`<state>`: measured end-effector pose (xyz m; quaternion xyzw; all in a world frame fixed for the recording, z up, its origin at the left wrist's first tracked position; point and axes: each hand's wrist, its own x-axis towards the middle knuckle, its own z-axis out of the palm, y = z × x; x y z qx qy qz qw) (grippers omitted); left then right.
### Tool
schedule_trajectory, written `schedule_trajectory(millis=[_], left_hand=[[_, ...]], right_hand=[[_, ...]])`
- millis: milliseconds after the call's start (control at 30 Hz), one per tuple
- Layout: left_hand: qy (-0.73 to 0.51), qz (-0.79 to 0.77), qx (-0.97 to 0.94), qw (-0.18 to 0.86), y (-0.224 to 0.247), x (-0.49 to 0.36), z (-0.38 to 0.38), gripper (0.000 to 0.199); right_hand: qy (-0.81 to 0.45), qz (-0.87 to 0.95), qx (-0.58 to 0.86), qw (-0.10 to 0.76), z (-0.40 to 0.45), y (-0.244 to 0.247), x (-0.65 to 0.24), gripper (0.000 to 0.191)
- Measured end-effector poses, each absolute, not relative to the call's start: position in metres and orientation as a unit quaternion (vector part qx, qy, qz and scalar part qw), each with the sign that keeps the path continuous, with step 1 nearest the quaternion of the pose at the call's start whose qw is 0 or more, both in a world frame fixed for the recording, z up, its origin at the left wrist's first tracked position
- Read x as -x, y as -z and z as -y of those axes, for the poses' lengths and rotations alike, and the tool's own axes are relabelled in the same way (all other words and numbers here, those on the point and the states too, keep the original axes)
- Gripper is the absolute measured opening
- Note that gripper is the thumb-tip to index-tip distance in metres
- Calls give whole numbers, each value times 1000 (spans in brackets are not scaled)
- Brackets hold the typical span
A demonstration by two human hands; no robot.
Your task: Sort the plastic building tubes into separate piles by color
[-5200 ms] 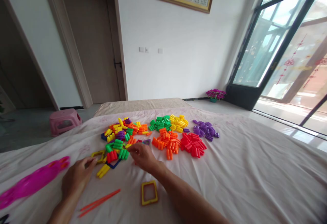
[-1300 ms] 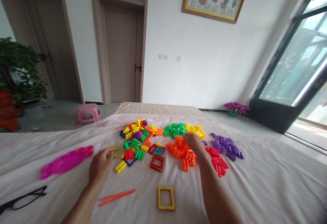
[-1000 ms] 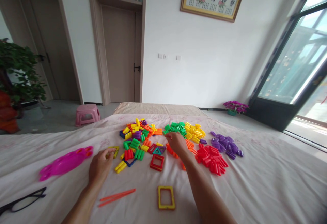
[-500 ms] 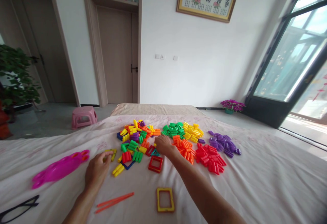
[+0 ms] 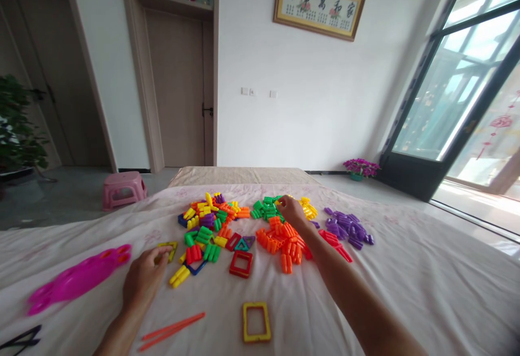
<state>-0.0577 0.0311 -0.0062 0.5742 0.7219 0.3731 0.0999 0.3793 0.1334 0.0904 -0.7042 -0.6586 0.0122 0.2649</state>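
My left hand (image 5: pixel 147 270) is closed at the near left, its fingertips at a yellow frame piece (image 5: pixel 172 250). Farther right, my right hand (image 5: pixel 291 209) pinches a small yellow piece (image 5: pixel 278 202) between the green pile (image 5: pixel 266 208) and the yellow pile (image 5: pixel 309 208). Below its forearm lie the orange pile (image 5: pixel 284 239) and the red pile (image 5: pixel 335 242), the latter partly covered. The purple pile (image 5: pixel 349 227) is at the right. A mixed heap (image 5: pixel 207 220) of coloured pieces lies at the left of the green pile.
Red (image 5: pixel 241 264) and yellow (image 5: pixel 256 322) frame pieces lie on the cloth (image 5: pixel 406 291) in front. Orange sticks (image 5: pixel 173 331), a magenta tray (image 5: pixel 79 280) and black glasses (image 5: pixel 20 340) are at the near left. A pink stool (image 5: pixel 124 189) stands beyond.
My right hand has moved from beside the mixed heap, right and away, to the green and yellow piles. The left hand stays by the yellow frame piece. The view has shifted slightly.
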Motion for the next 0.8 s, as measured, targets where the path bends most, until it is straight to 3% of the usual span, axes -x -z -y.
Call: schedule_trajectory(millis=[233, 467, 667, 800], left_hand=[[-375, -715, -586, 79, 6, 55, -30, 35], [-381, -711, -586, 76, 9, 57, -31, 34], [-383, -699, -600, 69, 11, 59, -33, 36], [-386, -700, -598, 67, 11, 59, -33, 34]], right_hand=[[50, 580, 773, 253, -142, -91, -415, 33], [19, 761, 636, 129, -151, -74, -319, 41], [9, 799, 595, 88, -166, -54, -266, 55], [8, 792, 607, 68, -167, -49, -261, 41]])
